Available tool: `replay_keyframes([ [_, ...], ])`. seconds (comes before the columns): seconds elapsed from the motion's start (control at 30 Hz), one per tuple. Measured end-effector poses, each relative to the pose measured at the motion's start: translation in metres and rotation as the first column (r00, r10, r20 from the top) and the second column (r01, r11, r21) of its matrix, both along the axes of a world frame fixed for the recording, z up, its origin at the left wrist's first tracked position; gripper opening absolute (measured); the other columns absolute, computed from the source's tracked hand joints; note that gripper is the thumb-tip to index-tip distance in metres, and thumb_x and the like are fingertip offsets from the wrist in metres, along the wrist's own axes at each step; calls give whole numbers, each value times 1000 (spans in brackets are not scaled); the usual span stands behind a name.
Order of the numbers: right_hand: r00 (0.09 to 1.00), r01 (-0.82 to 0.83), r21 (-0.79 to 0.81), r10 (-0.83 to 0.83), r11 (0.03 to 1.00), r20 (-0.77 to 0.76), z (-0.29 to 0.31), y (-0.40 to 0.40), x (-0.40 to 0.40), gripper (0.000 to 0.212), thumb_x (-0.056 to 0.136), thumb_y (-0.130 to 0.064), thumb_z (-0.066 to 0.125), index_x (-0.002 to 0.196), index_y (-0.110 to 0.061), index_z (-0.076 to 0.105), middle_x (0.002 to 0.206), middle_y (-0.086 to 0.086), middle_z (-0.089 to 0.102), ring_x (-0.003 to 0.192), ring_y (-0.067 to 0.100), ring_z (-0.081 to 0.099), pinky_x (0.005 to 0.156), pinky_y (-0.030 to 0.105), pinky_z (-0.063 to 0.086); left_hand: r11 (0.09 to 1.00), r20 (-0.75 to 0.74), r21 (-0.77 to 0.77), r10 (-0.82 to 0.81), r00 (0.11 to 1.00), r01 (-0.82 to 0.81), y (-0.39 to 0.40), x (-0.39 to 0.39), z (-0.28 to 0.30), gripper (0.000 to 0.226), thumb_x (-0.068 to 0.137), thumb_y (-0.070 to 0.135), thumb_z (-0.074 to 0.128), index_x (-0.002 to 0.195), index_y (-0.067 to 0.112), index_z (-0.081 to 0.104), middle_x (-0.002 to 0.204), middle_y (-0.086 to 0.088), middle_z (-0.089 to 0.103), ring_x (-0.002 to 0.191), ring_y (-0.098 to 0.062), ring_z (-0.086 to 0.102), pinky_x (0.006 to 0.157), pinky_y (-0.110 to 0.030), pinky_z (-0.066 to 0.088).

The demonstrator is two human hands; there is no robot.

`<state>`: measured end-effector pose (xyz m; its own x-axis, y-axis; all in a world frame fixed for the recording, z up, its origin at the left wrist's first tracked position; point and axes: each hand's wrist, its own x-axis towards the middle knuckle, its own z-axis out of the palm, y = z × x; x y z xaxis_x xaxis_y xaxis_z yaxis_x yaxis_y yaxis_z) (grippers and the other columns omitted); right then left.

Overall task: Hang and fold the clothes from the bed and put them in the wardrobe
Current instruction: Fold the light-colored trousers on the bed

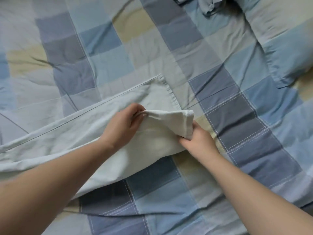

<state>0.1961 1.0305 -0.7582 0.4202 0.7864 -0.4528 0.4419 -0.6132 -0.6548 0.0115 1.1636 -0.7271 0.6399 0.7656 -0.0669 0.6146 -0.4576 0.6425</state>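
A pair of pale, whitish-green trousers [71, 133] lies stretched across the bed from the left edge to the middle. One leg end lies flat with its hem toward the upper right. My left hand [122, 126] pinches the edge of the other leg's opening. My right hand [198, 139] grips the hem of that same leg end from below, lifting it a little off the quilt.
A checked quilt [237, 116] in blue, grey and beige covers the whole bed. A pillow [288, 48] in the same pattern lies at the upper right. A crumpled blue-grey garment [208, 5] sits at the top edge.
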Motion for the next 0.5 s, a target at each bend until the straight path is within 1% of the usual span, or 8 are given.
replay_keyframes([
  [0.03, 999, 28, 22, -28, 999, 22, -1, 6, 1, 27, 83, -31, 64, 108, -19, 59, 94, 3, 68, 91, 26, 62, 73, 33, 49, 1000, -17, 17, -20, 1000, 20, 11, 4, 4, 10, 96, 23, 54, 100, 15, 60, 84, 7, 56, 76, -12, 47, 66, -21, 30],
  [0.1, 992, 116, 135, -121, 984, 30, 2, 22, 7, 13, 87, -29, 61, 95, -19, 60, 84, 0, 66, 83, 25, 60, 67, 31, 44, 996, -52, 68, -53, 997, 56, 35, 10, 9, 19, 95, 28, 56, 105, 12, 60, 87, 4, 58, 79, -19, 50, 67, -25, 31],
  [0.17, 978, 195, 263, -206, 945, 15, 9, 44, 15, 8, 89, -30, 62, 89, -23, 57, 79, -4, 63, 79, 23, 60, 67, 32, 43, 985, -55, 146, -82, 995, 89, 60, 15, 14, 30, 92, 34, 57, 108, 9, 62, 88, -4, 63, 80, -25, 57, 67, -26, 32],
  [0.23, 971, 221, 328, -239, 919, 15, 13, 68, 24, 10, 89, -32, 62, 91, -23, 58, 81, -3, 65, 82, 23, 61, 69, 34, 45, 974, -56, 209, -81, 995, 91, 84, 23, 16, 28, 92, 28, 60, 108, 5, 64, 93, -14, 67, 87, -31, 63, 67, -26, 32],
  [0.33, 963, 210, 326, -253, 922, 96, 7, 104, 36, 24, 90, -35, 61, 102, -15, 63, 98, 5, 69, 92, 26, 61, 69, 29, 38, 963, -102, 268, 32, 994, -3, 117, 41, 13, 25, 95, 25, 57, 111, 7, 64, 106, -18, 67, 99, -35, 61, 76, -33, 40],
  [0.4, 952, 215, 292, -266, 932, 151, 2, 126, 41, 27, 90, -35, 60, 106, -14, 63, 105, 6, 68, 98, 27, 60, 70, 27, 36, 963, -113, 261, 101, 988, -69, 132, 52, 5, 25, 95, 25, 54, 112, 9, 64, 111, -16, 66, 104, -34, 59, 82, -34, 42],
  [0.43, 948, 228, 260, -275, 938, 158, -2, 135, 43, 27, 91, -35, 59, 109, -15, 62, 108, 5, 67, 101, 26, 59, 71, 26, 35, 964, -100, 242, 141, 985, -113, 137, 56, -3, 24, 95, 24, 54, 113, 11, 63, 113, -13, 66, 107, -32, 59, 85, -34, 42],
  [0.5, 950, 271, 156, -290, 950, 112, -14, 145, 47, 33, 92, -35, 58, 118, -16, 58, 120, 4, 61, 109, 23, 55, 75, 24, 35, 957, -43, 196, 228, 973, -215, 140, 60, -20, 26, 94, 23, 56, 118, 15, 60, 117, -6, 65, 113, -26, 57, 93, -33, 43],
])
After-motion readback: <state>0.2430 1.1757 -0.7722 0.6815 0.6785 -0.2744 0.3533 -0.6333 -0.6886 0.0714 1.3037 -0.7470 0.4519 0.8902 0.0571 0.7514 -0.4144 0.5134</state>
